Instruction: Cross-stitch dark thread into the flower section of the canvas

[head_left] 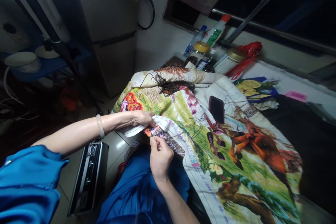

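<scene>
A large cross-stitch cloth [168, 110] printed with horses, flowers and grass spreads over the table and hangs over my lap. My left hand [143, 117] is closed around its near edge, which is folded back so that the dark stitched underside [169, 139] shows. Just below that patch, my right hand [160, 155] is pinched, thumb against forefinger. Whatever lies between those fingertips is too small to make out. A tangle of dark thread [170, 85] rests on the cloth farther back, and loose dark strands trail across the middle.
A phone [216, 109] lies on the cloth. Behind it stand bottles [195, 40], a gold-lidded jar [201, 49] and a red plastic bag [249, 54]. A black case [89, 175] is on the floor to the left, near a dark stand pole [65, 54].
</scene>
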Demonstrator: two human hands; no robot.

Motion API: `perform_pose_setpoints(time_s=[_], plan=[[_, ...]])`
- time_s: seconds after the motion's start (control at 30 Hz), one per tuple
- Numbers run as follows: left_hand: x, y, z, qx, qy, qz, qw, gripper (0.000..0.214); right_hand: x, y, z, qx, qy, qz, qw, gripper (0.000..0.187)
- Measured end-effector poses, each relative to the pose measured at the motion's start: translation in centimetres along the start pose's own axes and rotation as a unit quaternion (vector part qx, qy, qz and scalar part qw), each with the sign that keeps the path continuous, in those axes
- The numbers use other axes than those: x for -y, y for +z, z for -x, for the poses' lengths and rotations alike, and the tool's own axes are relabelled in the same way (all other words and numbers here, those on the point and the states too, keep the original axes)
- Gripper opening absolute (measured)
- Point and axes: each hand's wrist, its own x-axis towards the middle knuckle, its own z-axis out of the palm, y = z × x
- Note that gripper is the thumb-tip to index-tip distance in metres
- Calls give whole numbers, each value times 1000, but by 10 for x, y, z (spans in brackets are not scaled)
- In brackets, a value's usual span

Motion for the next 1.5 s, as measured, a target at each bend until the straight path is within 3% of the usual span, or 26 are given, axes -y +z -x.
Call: perform_pose_setpoints(time_s=[0.17,0.57,0.8,1.0,1.27,1.5], plan=[[0,0,-1,4,5,0,1000,14,0,-4,-1,29,27,-17,999,27],[2,0,-2,-5,14,2,1000,15,0,3,-1,45,182,-101,977,24],[2,1,0,-9,12,2,1000,15,0,4,-1,19,176,-108,978,26],[2,1,0,-3,10,5,1000,14,3,-2,-3,58,183,-120,974,26],[3,1,-1,-11,12,0,1000,17,4,-4,-4,67,172,-108,977,26],[2,1,-1,-9,12,-4,1000,15,-2,3,0,25,159,-94,982,27]])
